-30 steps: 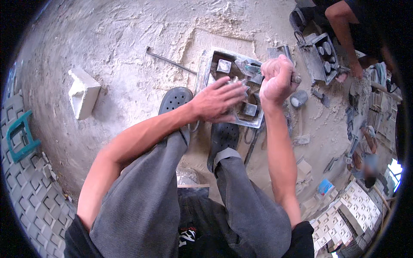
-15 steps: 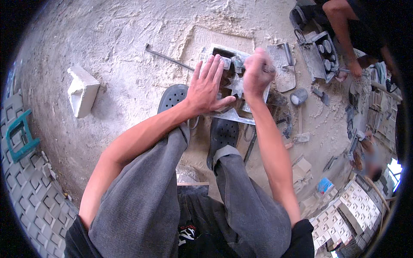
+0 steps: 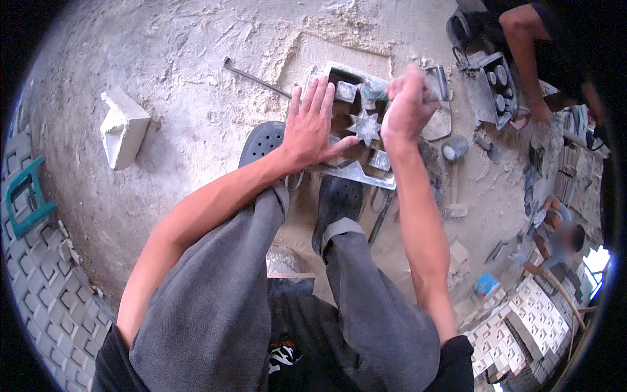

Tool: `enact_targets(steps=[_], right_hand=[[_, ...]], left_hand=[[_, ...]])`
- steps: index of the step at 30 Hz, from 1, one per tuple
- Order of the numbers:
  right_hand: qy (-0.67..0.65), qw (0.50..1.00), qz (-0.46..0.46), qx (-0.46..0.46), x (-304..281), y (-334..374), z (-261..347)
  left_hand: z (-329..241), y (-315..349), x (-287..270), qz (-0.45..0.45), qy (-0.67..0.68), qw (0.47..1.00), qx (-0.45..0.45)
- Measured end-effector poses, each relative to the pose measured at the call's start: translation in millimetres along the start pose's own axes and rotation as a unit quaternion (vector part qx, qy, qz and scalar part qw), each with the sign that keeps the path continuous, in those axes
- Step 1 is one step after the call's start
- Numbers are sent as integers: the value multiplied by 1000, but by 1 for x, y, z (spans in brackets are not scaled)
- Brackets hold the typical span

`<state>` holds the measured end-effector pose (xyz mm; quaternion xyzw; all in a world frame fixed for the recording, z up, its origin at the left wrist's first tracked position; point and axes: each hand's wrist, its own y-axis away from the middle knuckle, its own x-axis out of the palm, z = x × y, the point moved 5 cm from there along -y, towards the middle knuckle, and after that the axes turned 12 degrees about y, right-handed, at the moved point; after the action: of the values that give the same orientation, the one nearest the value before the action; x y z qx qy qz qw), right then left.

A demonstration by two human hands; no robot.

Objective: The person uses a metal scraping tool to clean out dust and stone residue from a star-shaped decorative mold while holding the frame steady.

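Observation:
A grey metal mould point(image 3: 356, 172) lies on the dusty floor ahead of my feet. Inside it stand an eight-pointed star block point(image 3: 365, 127) and square blocks point(image 3: 379, 159). My left hand point(image 3: 312, 124) rests flat on the mould's left side, fingers stretched and thumb spread toward the star. Over the right side, my right hand point(image 3: 409, 108) is closed like a fist and slightly blurred. A greenish smear point(image 3: 375, 95) shows beside its fingers; whether the hand grips anything is hidden.
A mallet point(image 3: 454, 149) and a flat trowel point(image 3: 439, 117) lie right of the mould, a hooked rod point(image 3: 255, 78) to its left. Farther left sits a white block point(image 3: 124, 129). A co-worker's arm point(image 3: 530, 59) reaches beside another mould point(image 3: 483, 98) at upper right.
My right hand has shifted right and slightly down, uncovering more of the star and a square block. My left hand stays flat at the mould's left side, slightly farther left.

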<state>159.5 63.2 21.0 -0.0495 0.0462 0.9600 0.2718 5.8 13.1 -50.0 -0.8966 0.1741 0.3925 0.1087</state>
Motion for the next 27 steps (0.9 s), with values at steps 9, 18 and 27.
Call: enact_targets(steps=[9, 18, 27], right_hand=[[-63, 997, 13, 31, -6, 5, -23], [30, 999, -29, 12, -7, 21, -16], [44, 997, 30, -55, 0, 30, -5]], left_hand=[[-3, -4, 0, -21, 11, 1000, 12], [7, 3, 2, -42, 37, 998, -20], [21, 7, -4, -56, 68, 993, -77]])
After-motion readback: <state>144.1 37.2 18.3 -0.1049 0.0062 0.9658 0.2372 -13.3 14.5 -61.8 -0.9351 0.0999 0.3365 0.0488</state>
